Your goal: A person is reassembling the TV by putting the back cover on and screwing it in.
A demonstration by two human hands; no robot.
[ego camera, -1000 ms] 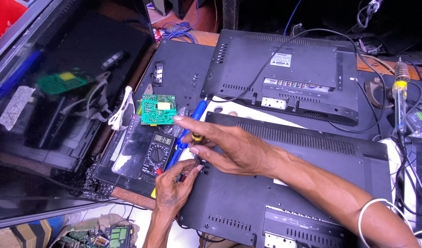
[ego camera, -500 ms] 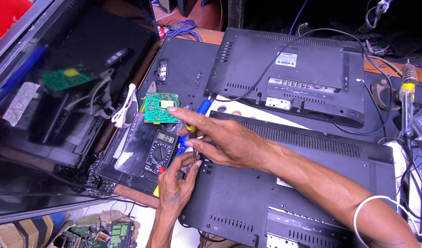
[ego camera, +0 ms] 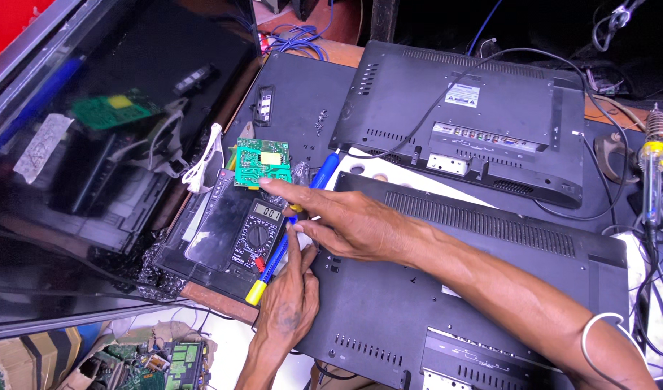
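Note:
My left hand [ego camera: 288, 307] comes up from the bottom edge. Its fingertips are pinched together at the left corner of a black monitor back cover [ego camera: 454, 289], right beside a blue screwdriver with a yellow end [ego camera: 272, 263]. Whether they grip anything is hidden. My right hand [ego camera: 349, 224] reaches in from the right with its fingers apart. Its forefinger stretches over a black multimeter [ego camera: 253, 235] toward a green circuit board [ego camera: 261, 162], and its thumb touches my left fingertips.
A second black monitor [ego camera: 476, 119] lies face down behind, with a cable across it. A blue tool [ego camera: 324, 170] lies by the green board. A soldering iron [ego camera: 652, 170] stands at the right. A large dark screen [ego camera: 93, 144] fills the left. Circuit boards [ego camera: 176, 365] sit below the table edge.
My right hand has slid left, its forefinger now over the multimeter. My left hand has risen until its fingertips meet the right thumb.

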